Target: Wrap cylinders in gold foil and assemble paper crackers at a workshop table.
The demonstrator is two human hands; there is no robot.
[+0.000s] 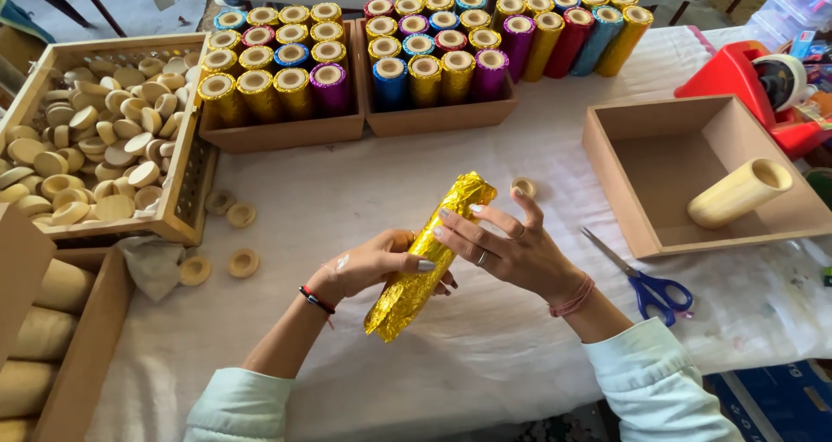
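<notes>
Both hands are on the gold foil-wrapped cylinder, held tilted above the white tablecloth. The left hand is clasping its lower half; the right hand pinches the foil near the top, fingers spread. Blue-handled scissors lie just right; a small wooden cap, probably, sits behind.

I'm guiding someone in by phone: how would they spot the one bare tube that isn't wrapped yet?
Start at the red tape dispenser at the table's right edge. Just below it sits a shallow wooden tray, and the bare tube lies on its side inside it, alone. It is plain pale wood, while the tubes in the far boxes wear shiny coloured foil.
</notes>
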